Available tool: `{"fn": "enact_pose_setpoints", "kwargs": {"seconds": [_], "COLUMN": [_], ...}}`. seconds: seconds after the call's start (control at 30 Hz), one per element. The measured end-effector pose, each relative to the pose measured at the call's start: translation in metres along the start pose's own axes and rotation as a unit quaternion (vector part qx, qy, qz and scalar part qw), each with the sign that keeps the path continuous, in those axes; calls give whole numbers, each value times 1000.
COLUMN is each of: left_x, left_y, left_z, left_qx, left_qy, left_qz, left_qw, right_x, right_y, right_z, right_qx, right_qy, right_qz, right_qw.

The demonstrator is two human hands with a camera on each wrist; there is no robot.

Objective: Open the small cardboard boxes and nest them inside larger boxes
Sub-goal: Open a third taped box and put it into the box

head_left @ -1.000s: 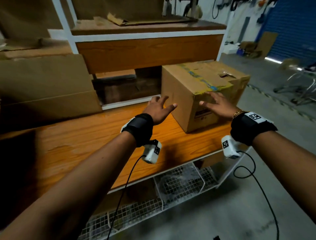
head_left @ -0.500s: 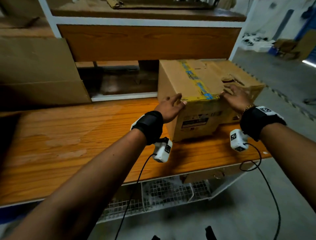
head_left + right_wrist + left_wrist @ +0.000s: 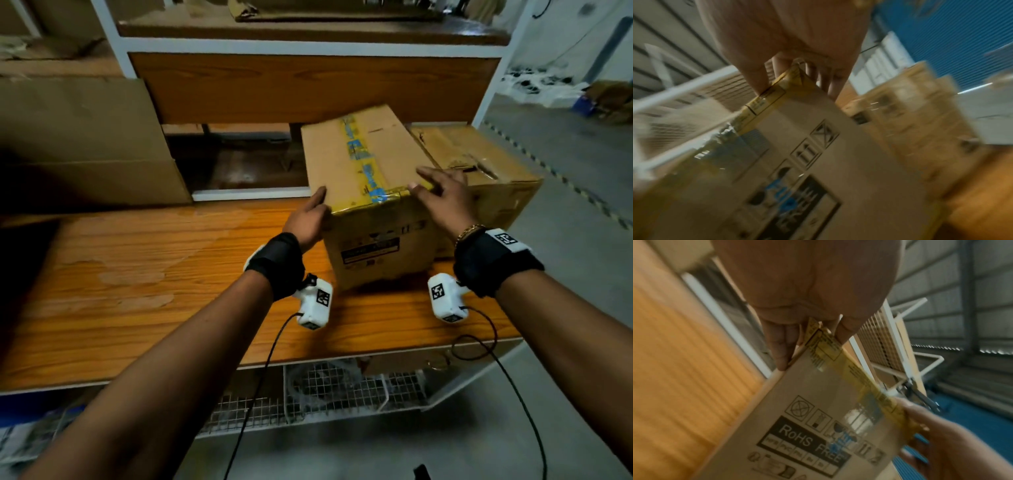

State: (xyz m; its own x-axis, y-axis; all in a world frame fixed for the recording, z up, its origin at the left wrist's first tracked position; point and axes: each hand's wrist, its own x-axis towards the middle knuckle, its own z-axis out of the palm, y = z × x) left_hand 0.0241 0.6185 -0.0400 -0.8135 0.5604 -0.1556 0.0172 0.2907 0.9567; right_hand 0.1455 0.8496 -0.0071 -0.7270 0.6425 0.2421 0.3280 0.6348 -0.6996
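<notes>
Taped box (image 3: pixel 370 192) on bench (image 3: pixel 137 274), touching second box (image 3: pixel 486 171) on its right. Left hand (image 3: pixel 306 219) grips near-left top corner; right hand (image 3: pixel 442 198) grips near-right top corner, fingers over the top

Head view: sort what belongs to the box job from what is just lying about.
Job:
- taped box, held at its near top corners
- left hand
- right hand
- second box, behind to the right

Lying about:
- flat cardboard, at left
- shelf cardboard, up top
- workbench
</notes>
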Motion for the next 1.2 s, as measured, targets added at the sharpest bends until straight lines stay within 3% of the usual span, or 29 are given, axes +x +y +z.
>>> {"fn": "enact_pose_setpoints", "kwargs": {"seconds": [0.1, 0.27, 0.37, 0.53, 0.67, 0.77, 0.83, 0.97, 1.07, 1.13, 1.2], "left_x": [-21, -64, -87, -133, -145, -139, -133, -115, -110, -109, -109], "left_y": [-14, -55, -86, -129, -127, -102, -88, -85, -87, -88, -88], "left_z": [-36, -105, -137, -178, -206, -210, -206, -197, -190, -189, -190], "left_qx": [-110, -188, -189, -202, -171, -94, -9, 84, 98, 71, 27], "left_qy": [49, 92, 107, 95, 92, 108, 118, 131, 166, 167, 164], "left_qz": [-32, -51, -77, -179, -136, -33, 13, 13, 14, 11, 4], "left_qw": [992, 977, 973, 958, 971, 989, 993, 988, 981, 983, 986], "right_x": [-20, -68, -94, -147, -168, -160, -143, -109, -101, -106, -110], "right_y": [-43, -112, -158, -215, -226, -221, -207, -160, -128, -119, -115], "right_z": [24, 81, 112, 177, 214, 212, 202, 170, 156, 153, 151], "right_qx": [-12, -54, -104, -183, -219, -221, -230, -217, -10, 155, 218], "right_qy": [18, 11, -23, -108, -189, -191, -192, -174, -184, -190, -198], "right_qz": [-68, -173, -238, -310, -289, -264, -222, -99, 42, 111, 108], "right_qw": [997, 983, 965, 926, 912, 919, 928, 955, 982, 963, 949]}}
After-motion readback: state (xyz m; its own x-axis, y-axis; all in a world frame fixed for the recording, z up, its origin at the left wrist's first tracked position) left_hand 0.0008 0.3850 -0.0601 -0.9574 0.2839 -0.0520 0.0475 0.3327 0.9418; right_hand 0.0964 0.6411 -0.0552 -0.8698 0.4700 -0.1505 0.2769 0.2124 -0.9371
